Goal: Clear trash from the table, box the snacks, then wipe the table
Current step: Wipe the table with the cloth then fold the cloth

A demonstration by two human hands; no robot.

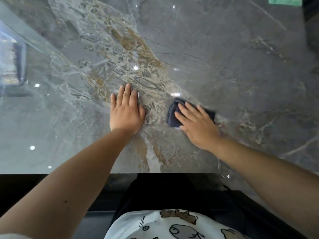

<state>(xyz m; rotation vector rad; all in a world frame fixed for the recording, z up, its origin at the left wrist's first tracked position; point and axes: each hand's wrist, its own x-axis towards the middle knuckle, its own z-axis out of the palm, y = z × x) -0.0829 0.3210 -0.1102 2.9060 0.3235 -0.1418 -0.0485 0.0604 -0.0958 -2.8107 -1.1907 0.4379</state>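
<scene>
A glossy grey marble table with brown veins fills the view. My right hand lies flat on a folded dark blue cloth and presses it onto the tabletop, right of centre; the cloth looks motion-blurred. My left hand rests palm down on the bare marble just left of the cloth, fingers spread, holding nothing.
A clear plastic box sits at the left edge of the table. A green item shows at the far right corner, beside a dark object. The table's near edge runs just in front of my body.
</scene>
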